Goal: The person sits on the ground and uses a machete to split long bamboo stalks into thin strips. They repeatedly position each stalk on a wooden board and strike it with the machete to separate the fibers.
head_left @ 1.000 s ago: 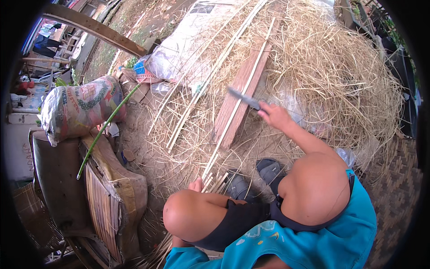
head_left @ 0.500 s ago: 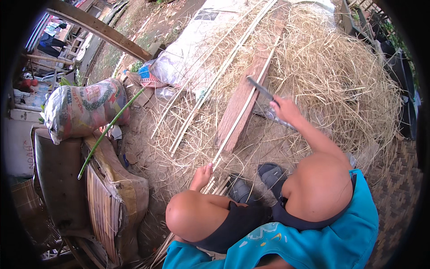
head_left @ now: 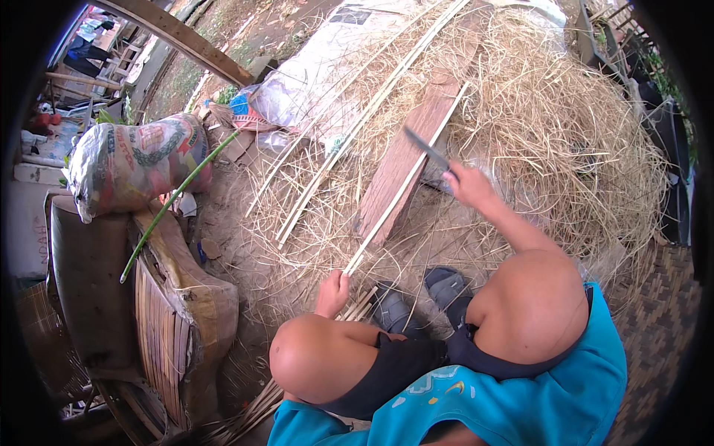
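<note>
The person's right hand (head_left: 467,183) is clenched around the handle of a long dark-bladed knife (head_left: 426,148), whose blade points up and to the left over a long pale split bamboo strip (head_left: 405,181). The left hand (head_left: 332,293) grips the near end of that same strip just in front of the left knee. The strip runs diagonally from the left hand up to the right, lying along the right edge of a weathered brown wooden plank (head_left: 407,152) that rests on the ground at the same slant. The strip is thin, straight and light yellow, with a few similar cut strips (head_left: 362,304) bunched beside the left hand. Two dark grey shoes (head_left: 421,297) sit between the knees. The ground is bare earth covered with a large heap of dry tan straw-like shavings (head_left: 565,126), thickest to the right. More long pale bamboo strips (head_left: 349,134) lie to the left of the plank, over a white plastic sheet (head_left: 327,70). Farther left, a full printed woven sack (head_left: 130,163) lies on its side, a thin green stalk (head_left: 175,199) leaning across it, near a worn brown chair with a slatted bamboo side (head_left: 160,327). It is an outdoor yard in daylight.
</note>
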The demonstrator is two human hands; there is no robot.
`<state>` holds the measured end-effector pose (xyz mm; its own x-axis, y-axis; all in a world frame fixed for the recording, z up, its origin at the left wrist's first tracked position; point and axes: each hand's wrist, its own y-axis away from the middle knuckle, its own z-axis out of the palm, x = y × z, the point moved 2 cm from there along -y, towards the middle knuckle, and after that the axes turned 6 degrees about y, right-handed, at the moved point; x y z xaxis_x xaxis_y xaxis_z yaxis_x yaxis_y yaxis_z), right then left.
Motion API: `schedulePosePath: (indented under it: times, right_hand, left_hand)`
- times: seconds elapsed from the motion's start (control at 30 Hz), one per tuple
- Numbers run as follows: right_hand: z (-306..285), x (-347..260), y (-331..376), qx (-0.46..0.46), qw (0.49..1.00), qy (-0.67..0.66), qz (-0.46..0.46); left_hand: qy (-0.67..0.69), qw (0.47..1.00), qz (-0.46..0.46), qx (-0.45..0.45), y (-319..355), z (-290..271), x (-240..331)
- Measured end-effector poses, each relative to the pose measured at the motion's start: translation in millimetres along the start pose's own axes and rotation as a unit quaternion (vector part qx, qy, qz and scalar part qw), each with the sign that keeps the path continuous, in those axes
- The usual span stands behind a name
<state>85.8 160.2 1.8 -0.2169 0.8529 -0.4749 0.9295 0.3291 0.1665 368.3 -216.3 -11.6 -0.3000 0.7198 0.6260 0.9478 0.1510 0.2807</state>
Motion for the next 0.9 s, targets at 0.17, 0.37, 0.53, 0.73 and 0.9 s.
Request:
schedulePosePath:
  times: [0.17,0.37,0.53,0.73,0.9]
  right_hand:
    - [39,-85,76,-0.129,0.957,0.120,-0.232]
    - [-81,68,-30,0.074,0.982,0.022,0.171]
    - [18,-58,35,-0.015,0.993,0.011,-0.120]
    - [12,-59,48,-0.037,0.994,0.006,-0.101]
    - [-8,-23,13,-0.015,0.994,0.066,-0.083]
  left_hand:
    - [-0.115,0.993,-0.004,-0.028,-29,-7,33]
    - [-0.034,0.999,0.005,-0.028,6,-22,-19]
    - [0.049,0.997,-0.026,-0.060,-58,-2,28]
    - [0.019,0.998,-0.019,-0.053,-39,-8,31]
    - [0.036,0.997,-0.049,-0.044,16,-9,-3]
